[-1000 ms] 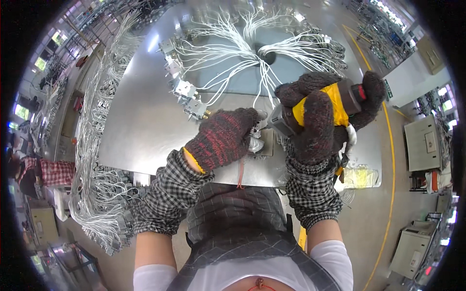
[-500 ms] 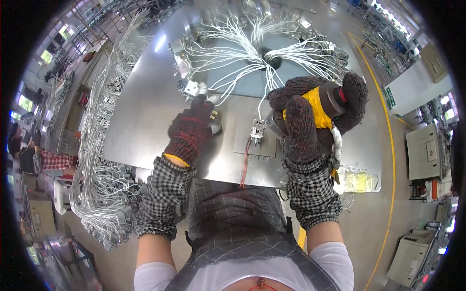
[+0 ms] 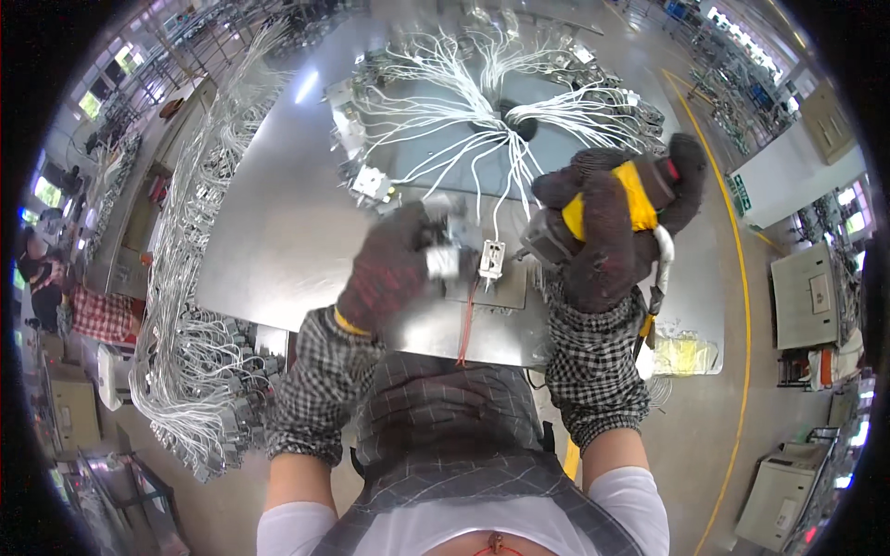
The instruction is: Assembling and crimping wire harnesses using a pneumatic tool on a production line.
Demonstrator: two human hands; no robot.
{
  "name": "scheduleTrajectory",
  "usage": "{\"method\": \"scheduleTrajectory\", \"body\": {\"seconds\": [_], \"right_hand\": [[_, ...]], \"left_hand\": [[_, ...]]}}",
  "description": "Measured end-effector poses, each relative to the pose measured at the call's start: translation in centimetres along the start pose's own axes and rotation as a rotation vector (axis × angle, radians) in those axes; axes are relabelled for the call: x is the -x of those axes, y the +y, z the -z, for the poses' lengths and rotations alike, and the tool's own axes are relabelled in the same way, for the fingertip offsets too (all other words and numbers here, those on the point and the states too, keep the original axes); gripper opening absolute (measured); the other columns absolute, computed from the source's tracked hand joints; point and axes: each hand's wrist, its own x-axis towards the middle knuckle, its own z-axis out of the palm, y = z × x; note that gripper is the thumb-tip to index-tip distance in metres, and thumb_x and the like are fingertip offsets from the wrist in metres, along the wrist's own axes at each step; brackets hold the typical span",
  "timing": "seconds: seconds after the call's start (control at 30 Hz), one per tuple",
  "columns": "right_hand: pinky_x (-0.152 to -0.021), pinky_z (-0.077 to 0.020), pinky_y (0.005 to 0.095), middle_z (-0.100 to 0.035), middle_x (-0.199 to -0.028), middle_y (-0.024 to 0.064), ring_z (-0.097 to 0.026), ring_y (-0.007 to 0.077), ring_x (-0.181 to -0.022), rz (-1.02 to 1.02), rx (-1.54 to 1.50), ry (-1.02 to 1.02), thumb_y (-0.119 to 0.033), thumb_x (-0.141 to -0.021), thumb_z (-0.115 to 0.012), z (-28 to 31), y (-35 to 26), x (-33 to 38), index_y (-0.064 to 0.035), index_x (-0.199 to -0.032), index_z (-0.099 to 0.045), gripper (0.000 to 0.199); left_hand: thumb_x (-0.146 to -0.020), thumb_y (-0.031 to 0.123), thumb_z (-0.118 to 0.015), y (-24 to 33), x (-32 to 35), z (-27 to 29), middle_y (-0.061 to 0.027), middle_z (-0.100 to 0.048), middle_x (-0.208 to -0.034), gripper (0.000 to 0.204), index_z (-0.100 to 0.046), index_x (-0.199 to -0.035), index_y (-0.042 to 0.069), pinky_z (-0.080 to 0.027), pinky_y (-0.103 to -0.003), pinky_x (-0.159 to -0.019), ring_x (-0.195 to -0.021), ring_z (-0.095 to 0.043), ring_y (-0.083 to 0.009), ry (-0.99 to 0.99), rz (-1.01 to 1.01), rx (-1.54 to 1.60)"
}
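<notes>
My left hand (image 3: 387, 269), in a dark red-black knit glove, closes on a small metal connector part (image 3: 443, 250), blurred by motion, with a white wire running up from it. Beside it to the right, a metal connector unit (image 3: 492, 262) with a white wire and two red leads sits on a small plate (image 3: 510, 292). My right hand (image 3: 598, 246), gloved too, is wrapped round a dark power tool (image 3: 553, 238) bound with yellow tape. The tool's tip points left toward the connector unit, apart from it. A white-wrapped cord (image 3: 666, 255) hangs from the tool.
White wires (image 3: 473, 83) fan out from a dark round hole to several metal connectors (image 3: 374, 183) around the metal table (image 3: 260, 241). Bundles of white wires (image 3: 199, 371) hang along the left. A yellow-taped clear packet (image 3: 688, 355) lies at right. Another person (image 3: 102, 310) is at far left.
My left hand has moved right from the row of connectors, bringing a metal connector part near the middle. My right hand and the tool have shifted slightly to the right.
</notes>
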Motion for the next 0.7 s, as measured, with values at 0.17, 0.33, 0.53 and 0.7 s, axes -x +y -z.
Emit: {"method": "scheduleTrajectory", "body": {"seconds": [0.17,0.33,0.53,0.7], "right_hand": [[-0.056,-0.0581,0.0373,-0.063,-0.086,0.0166,-0.066,0.0248,-0.063,0.053,0.082,0.171,-0.005,-0.087,-0.062,1.2,-0.4,-1.0,-0.0146,-0.143,-0.027,0.067],[-0.061,-0.0593,0.0409,-0.063,-0.089,0.0156,-0.065,0.0244,-0.065,0.042,0.115,0.135,-0.006,-0.087,-0.064,1.6,-0.4,-0.7,-0.0164,-0.144,-0.026,0.07],[-0.067,-0.0598,0.0425,-0.062,-0.094,0.0136,-0.064,0.0228,-0.072,0.007,0.127,0.135,-0.003,-0.086,-0.065,0.2,-0.7,0.6,-0.0208,-0.145,-0.026,0.073],[-0.069,-0.06,0.0445,-0.061,-0.093,0.0135,-0.064,0.0231,-0.075,-0.055,0.082,0.091,-0.002,-0.085,-0.065,0.8,-0.8,0.4,-0.0212,-0.145,-0.026,0.074]], "left_hand": [[-0.074,0.021,-0.081,0.0,-0.7,-2.3,-0.0103,-0.069,-0.109,0.06,-0.059,-0.128,0.007,-0.053,-0.032,-0.085,-0.097,-0.068,-0.0198,-0.056,-0.24,-0.018],[-0.076,0.026,-0.077,1.1,-0.7,-0.9,-0.0126,-0.068,-0.107,0.057,-0.059,-0.126,0.008,-0.053,-0.036,-0.084,-0.096,-0.068,-0.0277,-0.087,-0.152,-0.171],[-0.079,0.03,-0.071,2.1,-1.1,-1.0,-0.0119,-0.066,-0.103,0.048,-0.059,-0.122,0.01,-0.052,-0.042,-0.077,-0.093,-0.066,-0.0323,-0.214,-0.204,-0.608],[-0.078,0.029,-0.071,3.0,-1.4,-0.8,-0.0105,-0.067,-0.098,0.045,-0.061,-0.118,0.012,-0.051,-0.043,-0.076,-0.09,-0.066,-0.0304,-0.194,-0.141,-0.641]]}}
